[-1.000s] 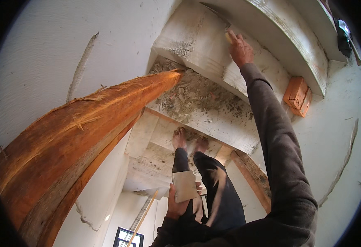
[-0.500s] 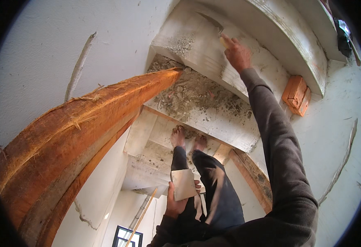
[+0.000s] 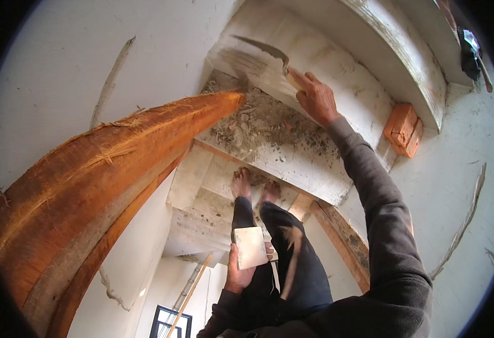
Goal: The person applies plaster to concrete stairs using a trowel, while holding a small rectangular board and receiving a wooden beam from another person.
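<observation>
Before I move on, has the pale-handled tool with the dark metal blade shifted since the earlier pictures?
Yes: the pale-handled tool has moved left and lower in the view, nearer the upper end of the orange-brown timber beam.

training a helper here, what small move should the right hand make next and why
Perhaps bring the trowel down to the rubble: the right hand grips its handle, and the rubble lies loose on the step just below.
</observation>
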Available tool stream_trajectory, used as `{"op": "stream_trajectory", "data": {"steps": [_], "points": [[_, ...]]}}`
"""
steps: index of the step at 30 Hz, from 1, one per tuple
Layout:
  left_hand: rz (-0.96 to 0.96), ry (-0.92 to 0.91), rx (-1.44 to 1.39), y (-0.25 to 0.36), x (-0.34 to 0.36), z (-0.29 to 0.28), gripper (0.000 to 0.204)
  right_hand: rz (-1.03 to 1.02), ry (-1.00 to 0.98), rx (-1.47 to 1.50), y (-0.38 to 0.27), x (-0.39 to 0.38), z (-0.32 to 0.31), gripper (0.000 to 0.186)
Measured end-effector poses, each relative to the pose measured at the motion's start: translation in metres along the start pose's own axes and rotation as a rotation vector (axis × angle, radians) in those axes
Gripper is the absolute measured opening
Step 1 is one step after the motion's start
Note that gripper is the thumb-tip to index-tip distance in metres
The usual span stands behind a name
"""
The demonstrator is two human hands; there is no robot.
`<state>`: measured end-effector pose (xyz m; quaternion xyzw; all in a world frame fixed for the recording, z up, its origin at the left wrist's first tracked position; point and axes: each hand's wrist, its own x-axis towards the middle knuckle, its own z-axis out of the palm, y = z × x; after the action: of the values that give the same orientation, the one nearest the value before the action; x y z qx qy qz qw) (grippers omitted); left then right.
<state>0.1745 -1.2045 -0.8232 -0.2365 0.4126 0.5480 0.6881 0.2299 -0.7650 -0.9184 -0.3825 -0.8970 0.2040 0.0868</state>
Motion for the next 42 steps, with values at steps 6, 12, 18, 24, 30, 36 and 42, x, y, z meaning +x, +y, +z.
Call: {"op": "stream_trajectory", "data": {"steps": [6, 12, 18, 24, 30, 36, 42], "points": [[-0.014, 0.022, -0.013, 0.003, -0.001, 0.005, 0.086, -0.014, -0.059, -0.107, -0.012, 0.016, 0.023, 0.061], [0.004, 0.017, -0.022, 0.004, -0.002, 0.006, 0.085, 0.091, -0.142, 0.023, -0.017, -0.017, 0.004, 0.065], [0.022, 0.004, 0.007, 0.001, -0.002, 0.005, 0.086, 0.346, 0.165, -0.218, 0.076, -0.042, -0.015, 0.068], [-0.018, 0.037, 0.002, 0.001, -0.002, 0.005, 0.088, 0.455, 0.184, -0.288, 0.12, -0.06, -0.023, 0.07], [-0.017, 0.021, 0.04, 0.001, 0.001, 0.009, 0.087, 0.144, 0.144, -0.149, 0.093, -0.096, 0.002, 0.072], [-0.023, 0.029, -0.004, -0.003, 0.001, 0.002, 0.086, 0.136, -0.011, 0.088, 0.047, -0.133, -0.003, 0.067], [-0.031, 0.095, 0.085, -0.004, -0.003, 0.001, 0.084, 0.509, 0.207, -0.232, 0.109, -0.116, -0.033, 0.072]]}}
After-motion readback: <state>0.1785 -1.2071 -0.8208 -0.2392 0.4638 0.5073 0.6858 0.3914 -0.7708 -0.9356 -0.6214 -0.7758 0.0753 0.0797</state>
